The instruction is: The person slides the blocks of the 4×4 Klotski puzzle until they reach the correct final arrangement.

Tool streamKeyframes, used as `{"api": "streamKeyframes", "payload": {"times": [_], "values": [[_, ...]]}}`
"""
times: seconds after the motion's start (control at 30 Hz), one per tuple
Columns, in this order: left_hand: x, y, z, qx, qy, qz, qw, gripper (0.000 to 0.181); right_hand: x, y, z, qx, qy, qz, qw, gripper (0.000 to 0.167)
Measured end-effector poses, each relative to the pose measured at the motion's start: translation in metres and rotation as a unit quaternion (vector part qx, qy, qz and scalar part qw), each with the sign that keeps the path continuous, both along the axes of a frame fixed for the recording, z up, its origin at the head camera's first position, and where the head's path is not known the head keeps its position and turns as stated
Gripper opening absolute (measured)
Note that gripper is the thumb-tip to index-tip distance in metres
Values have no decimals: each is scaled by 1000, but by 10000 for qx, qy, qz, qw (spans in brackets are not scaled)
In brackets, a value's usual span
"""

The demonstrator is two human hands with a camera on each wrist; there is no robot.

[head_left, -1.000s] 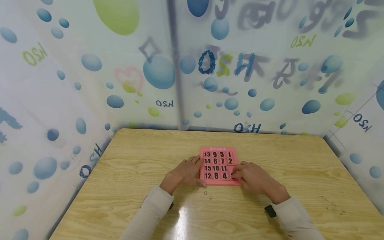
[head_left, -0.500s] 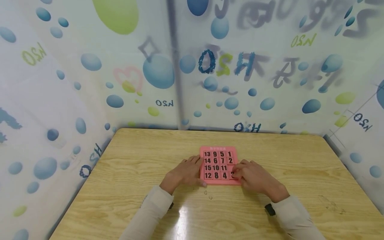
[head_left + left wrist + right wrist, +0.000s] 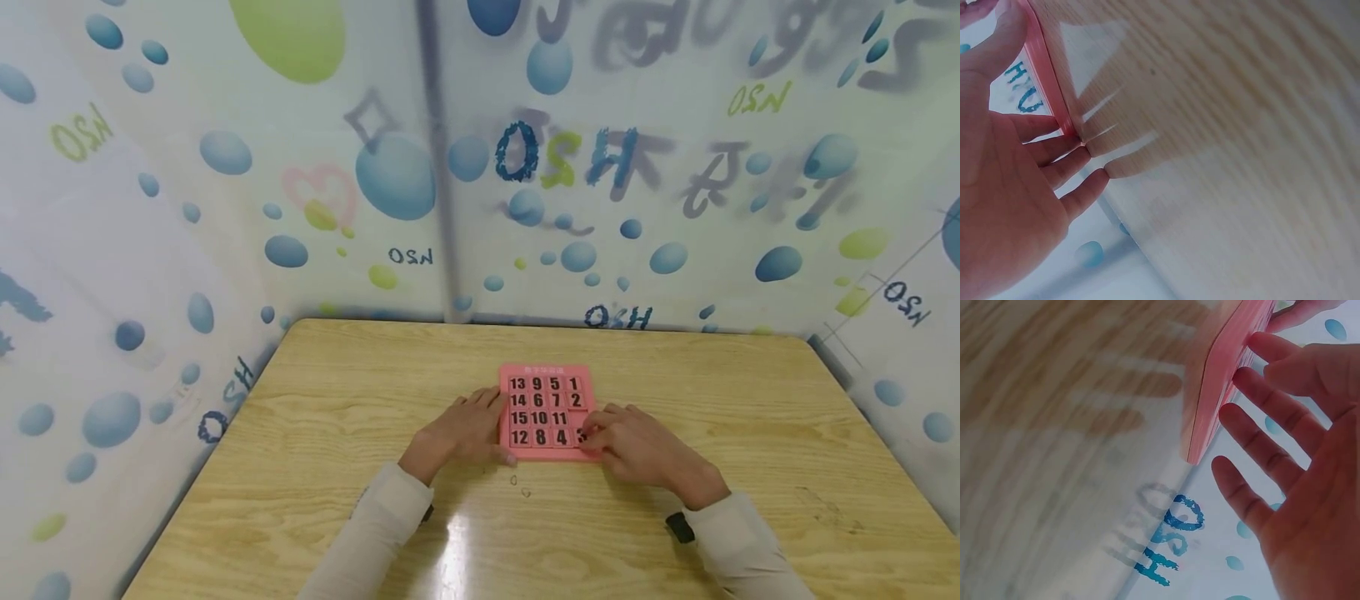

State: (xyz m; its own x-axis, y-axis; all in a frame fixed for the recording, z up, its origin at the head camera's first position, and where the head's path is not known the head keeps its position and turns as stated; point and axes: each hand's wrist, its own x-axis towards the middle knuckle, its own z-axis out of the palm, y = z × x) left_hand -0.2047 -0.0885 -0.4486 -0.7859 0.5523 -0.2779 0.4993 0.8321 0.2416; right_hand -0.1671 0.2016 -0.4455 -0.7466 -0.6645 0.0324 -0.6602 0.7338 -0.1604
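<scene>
A pink number slide puzzle (image 3: 547, 455) lies flat on the table, its black-numbered tiles in a square frame. A gap shows right of the 11 tile, partly covered by fingers. My left hand (image 3: 467, 428) rests along the puzzle's left side, thumb at its near left corner; in the left wrist view the hand's (image 3: 1016, 169) fingers are fairly straight against the pink edge. At the lower right, my right hand (image 3: 637, 442) has fingertips at the 3 tile (image 3: 582, 437), covering part of it. The right wrist view shows that hand's (image 3: 1310, 437) fingers loosely extended.
The wood-grain table (image 3: 360, 375) stretches around the puzzle on all sides. Behind it and at both sides stand walls (image 3: 495, 225) with blue and green bubble patterns. Small dark marks (image 3: 525, 492) dot the tabletop in front of the puzzle.
The right fingertips have shifted slightly, so more of the 3 tile shows. The left hand and the puzzle frame have stayed in place.
</scene>
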Motion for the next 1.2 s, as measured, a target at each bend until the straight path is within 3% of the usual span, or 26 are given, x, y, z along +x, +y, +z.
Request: {"api": "streamKeyframes", "payload": {"times": [0.63, 0.97, 1.2], "values": [[2, 0, -1, 14, -51, 60, 10000, 105, -4, 0, -8, 39, 389, -101, 9992, 35], [-1, 0, -2, -55, -28, 68, 10000, 106, -8, -3, -5, 348, 307, -338, 9983, 35], [-2, 0, -5, -58, 1, 34, 10000, 107, -3, -11, -1, 160, 252, -155, 9994, 28]]}}
